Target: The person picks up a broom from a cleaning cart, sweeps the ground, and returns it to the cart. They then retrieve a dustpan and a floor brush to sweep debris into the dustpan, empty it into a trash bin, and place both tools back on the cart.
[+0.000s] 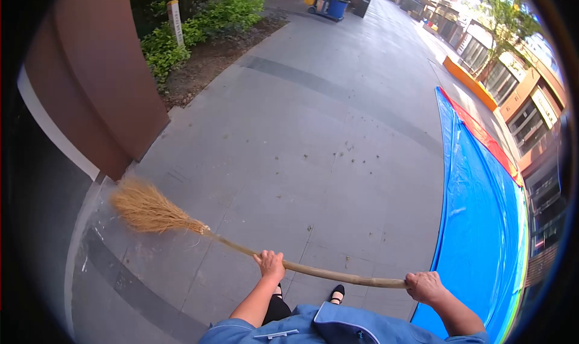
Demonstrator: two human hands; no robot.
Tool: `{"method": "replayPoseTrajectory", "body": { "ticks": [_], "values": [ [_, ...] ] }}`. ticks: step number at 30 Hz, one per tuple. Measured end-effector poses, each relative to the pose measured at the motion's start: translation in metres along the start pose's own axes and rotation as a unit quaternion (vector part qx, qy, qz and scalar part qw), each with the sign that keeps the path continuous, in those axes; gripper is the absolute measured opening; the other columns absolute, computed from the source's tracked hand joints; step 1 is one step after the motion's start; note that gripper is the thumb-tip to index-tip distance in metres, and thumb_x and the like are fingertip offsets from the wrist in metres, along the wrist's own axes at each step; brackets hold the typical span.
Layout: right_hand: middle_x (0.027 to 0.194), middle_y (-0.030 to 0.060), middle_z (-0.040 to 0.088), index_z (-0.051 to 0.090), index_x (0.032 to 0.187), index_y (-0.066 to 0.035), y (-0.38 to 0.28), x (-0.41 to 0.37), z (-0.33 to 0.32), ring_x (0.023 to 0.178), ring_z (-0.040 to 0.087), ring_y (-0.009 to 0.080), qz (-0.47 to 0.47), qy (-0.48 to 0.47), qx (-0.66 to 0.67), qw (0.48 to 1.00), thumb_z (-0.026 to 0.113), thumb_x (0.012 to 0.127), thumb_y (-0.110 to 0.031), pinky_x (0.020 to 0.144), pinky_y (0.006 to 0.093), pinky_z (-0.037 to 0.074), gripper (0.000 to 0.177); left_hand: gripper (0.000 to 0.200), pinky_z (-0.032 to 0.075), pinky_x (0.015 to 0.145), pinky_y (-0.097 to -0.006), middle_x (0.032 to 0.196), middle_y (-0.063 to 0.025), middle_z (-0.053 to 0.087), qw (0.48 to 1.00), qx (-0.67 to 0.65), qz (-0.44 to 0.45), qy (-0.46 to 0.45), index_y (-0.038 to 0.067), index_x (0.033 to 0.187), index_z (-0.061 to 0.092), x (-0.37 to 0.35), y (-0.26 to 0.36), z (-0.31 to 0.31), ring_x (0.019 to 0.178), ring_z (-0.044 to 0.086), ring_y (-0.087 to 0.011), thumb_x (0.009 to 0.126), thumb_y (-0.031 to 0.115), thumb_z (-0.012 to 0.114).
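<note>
Over grey paving (265, 181), a straw broom (175, 218), its handle (338, 276) in curled left fingers (263, 260), handle end in curled right fingers (412, 279).

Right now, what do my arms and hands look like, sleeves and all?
Your left hand and right hand are bare, with no gloves or watch visible. Both forearms are uncovered below short blue fabric sleeves, cropped by the view.
</note>
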State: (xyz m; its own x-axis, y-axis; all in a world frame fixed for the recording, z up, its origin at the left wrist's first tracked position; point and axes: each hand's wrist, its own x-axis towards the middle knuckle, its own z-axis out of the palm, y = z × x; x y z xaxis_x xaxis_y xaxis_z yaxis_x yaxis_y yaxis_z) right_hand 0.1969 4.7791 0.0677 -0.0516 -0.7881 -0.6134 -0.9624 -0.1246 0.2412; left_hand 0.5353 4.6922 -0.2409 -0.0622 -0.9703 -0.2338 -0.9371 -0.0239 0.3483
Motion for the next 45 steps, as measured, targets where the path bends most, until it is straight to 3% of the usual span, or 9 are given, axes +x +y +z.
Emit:
{"method": "replayPoseTrajectory", "body": {
  "ticks": [9, 10, 14, 16, 18, 24, 30, 35, 45],
  "values": [
    [0.06, 0.0104, 0.06, 0.053, 0.068, -0.011, 0.017, -0.216, 0.171, 0.059, 0.061, 0.0314, 0.267, -0.003, 0.139, 0.954, 0.064, 0.069, -0.028, 0.052, 0.0449, 0.045, 0.02, 0.019, 0.021, 0.099, -0.0668, 0.097, -0.0089, 0.06, 0.93, 0.029, 0.326, -0.168, 0.015, 0.089, 0.068, -0.028, 0.195, 0.044, 0.107, 0.047, -0.0291, 0.079, 0.012, 0.052],
    [0.07, 0.0176, 0.06, 0.057, 0.087, -0.013, 0.005, -0.232, 0.141, 0.064, 0.058, 0.0399, 0.279, 0.005, 0.24, 0.93, 0.057, 0.078, -0.023, 0.057, 0.0513, 0.045, 0.014, 0.019, 0.022, 0.098, -0.0665, 0.097, -0.0086, 0.06, 0.915, 0.051, 0.357, -0.184, 0.016, 0.09, 0.068, -0.033, 0.213, 0.049, 0.106, 0.048, -0.0281, 0.079, 0.012, 0.053],
    [0.069, 0.0174, 0.06, 0.057, 0.09, -0.012, 0.031, -0.281, 0.236, 0.064, 0.058, 0.0407, 0.326, 0.079, 0.285, 0.898, 0.057, 0.079, -0.024, 0.056, 0.0518, 0.044, 0.016, 0.017, 0.03, 0.092, -0.061, 0.089, -0.0072, 0.062, 0.878, 0.102, 0.439, -0.16, 0.016, 0.087, 0.068, -0.071, 0.283, 0.073, 0.1, 0.051, -0.0255, 0.076, 0.015, 0.056],
    [0.069, 0.0177, 0.06, 0.057, 0.088, -0.011, 0.067, -0.305, 0.306, 0.064, 0.058, 0.0407, 0.349, 0.11, 0.297, 0.882, 0.058, 0.078, -0.024, 0.056, 0.0515, 0.044, 0.016, 0.016, 0.031, 0.09, -0.0601, 0.086, -0.0078, 0.063, 0.86, 0.123, 0.472, -0.148, 0.015, 0.086, 0.068, -0.102, 0.325, 0.081, 0.095, 0.054, -0.025, 0.076, 0.015, 0.056],
    [0.061, 0.0094, 0.06, 0.054, 0.065, -0.012, 0.114, -0.337, 0.388, 0.06, 0.061, 0.0304, 0.374, 0.124, 0.156, 0.906, 0.069, 0.062, -0.026, 0.053, 0.0434, 0.045, 0.021, 0.015, 0.032, 0.089, -0.0592, 0.083, -0.0083, 0.064, 0.84, 0.148, 0.503, -0.141, 0.013, 0.084, 0.067, -0.144, 0.363, 0.091, 0.091, 0.056, -0.0246, 0.076, 0.015, 0.056],
    [0.065, 0.0114, 0.059, 0.055, 0.058, -0.011, 0.296, -0.451, 0.5, 0.071, 0.058, 0.0316, 0.464, 0.079, 0.076, 0.879, 0.063, 0.052, -0.008, 0.065, 0.0434, 0.042, 0.011, 0.013, 0.047, 0.071, -0.0497, 0.078, -0.0133, 0.064, 0.757, 0.089, 0.572, -0.303, 0.009, 0.084, 0.061, -0.242, 0.476, 0.109, 0.077, 0.063, -0.0324, 0.078, 0.017, 0.053],
    [0.068, 0.0101, 0.057, 0.053, 0.058, -0.01, 0.45, -0.364, 0.437, 0.073, 0.053, 0.0288, 0.418, 0.234, 0.047, 0.877, 0.061, 0.052, -0.004, 0.069, 0.039, 0.036, 0.012, 0.017, 0.048, 0.069, -0.0486, 0.083, -0.0156, 0.065, 0.837, 0.089, 0.446, -0.305, 0.01, 0.091, 0.06, -0.231, 0.494, 0.181, 0.082, 0.064, -0.0333, 0.079, 0.02, 0.053],
    [0.068, 0.0086, 0.057, 0.054, 0.059, -0.012, 0.494, -0.263, 0.369, 0.071, 0.054, 0.0257, 0.308, 0.193, 0.014, 0.932, 0.066, 0.053, -0.009, 0.069, 0.0384, 0.037, 0.013, 0.013, 0.048, 0.069, -0.0469, 0.082, -0.0141, 0.065, 0.905, 0.056, 0.336, -0.253, 0.011, 0.086, 0.062, -0.172, 0.506, 0.256, 0.082, 0.062, -0.0344, 0.076, 0.018, 0.057],
    [0.064, 0.0101, 0.055, 0.054, 0.059, -0.01, 0.646, -0.255, 0.446, 0.068, 0.052, 0.0277, 0.41, 0.186, 0.059, 0.891, 0.062, 0.052, -0.006, 0.066, 0.039, 0.036, 0.011, 0.009, 0.046, 0.067, -0.0438, 0.08, -0.0112, 0.065, 0.869, 0.104, 0.451, -0.173, 0.011, 0.077, 0.063, -0.056, 0.738, 0.322, 0.081, 0.063, -0.0303, 0.073, 0.013, 0.055]
  ]
}}
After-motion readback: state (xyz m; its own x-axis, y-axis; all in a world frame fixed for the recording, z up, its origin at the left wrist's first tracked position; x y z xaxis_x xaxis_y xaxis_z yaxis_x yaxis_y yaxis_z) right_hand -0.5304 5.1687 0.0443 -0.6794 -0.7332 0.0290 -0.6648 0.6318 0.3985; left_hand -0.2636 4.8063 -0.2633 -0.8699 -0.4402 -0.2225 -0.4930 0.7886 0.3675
